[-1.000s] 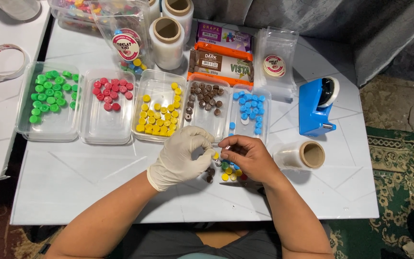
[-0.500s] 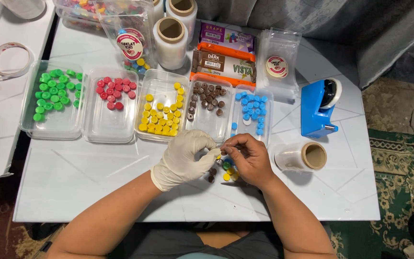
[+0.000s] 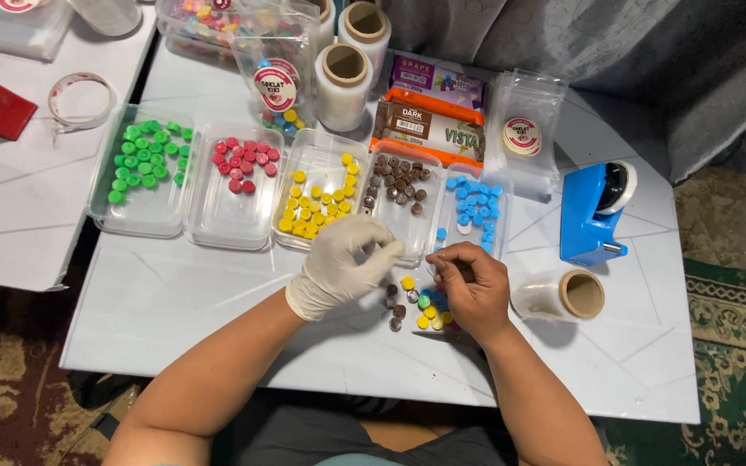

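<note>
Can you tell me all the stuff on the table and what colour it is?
green candy tray: one, clear, far left of the row.
red candy tray: one, clear, second in the row.
yellow candy tray: one, clear, middle.
brown candy tray: one, clear, beside the yellow.
blue candy tray: one, clear, right end.
mixed candies: a small pile, many colours, between the hands.
film rolls: several, clear, behind the trays.
tape dispenser: one, blue, right side.
film roll on its side: one, by the bare hand.
left hand: white glove.
right hand: bare.
</note>
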